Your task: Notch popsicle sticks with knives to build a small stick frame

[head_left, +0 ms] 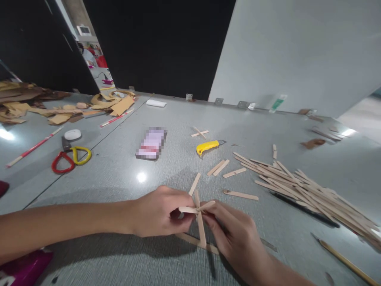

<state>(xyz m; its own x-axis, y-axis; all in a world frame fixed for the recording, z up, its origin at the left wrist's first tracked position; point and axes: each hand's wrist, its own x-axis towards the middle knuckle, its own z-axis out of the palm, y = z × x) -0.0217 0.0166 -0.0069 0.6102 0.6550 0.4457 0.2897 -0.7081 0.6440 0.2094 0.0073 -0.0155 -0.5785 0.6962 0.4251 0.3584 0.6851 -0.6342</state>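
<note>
Both my hands meet low in the middle over a grey table [119,174]. My left hand [157,212] pinches one end of a small star of crossed popsicle sticks [199,212]. My right hand [235,234] grips the same stick assembly from the right side, fingers closed around it. Another stick [195,241] lies flat on the table just under the hands. A big pile of loose popsicle sticks [303,188] spreads out to the right.
A yellow utility knife [207,147], a phone [151,144], red and yellow scissors [70,157] and a white round object [72,134] lie further back. Cardboard scraps [59,107] cover the far left. A pencil [347,261] lies at the lower right.
</note>
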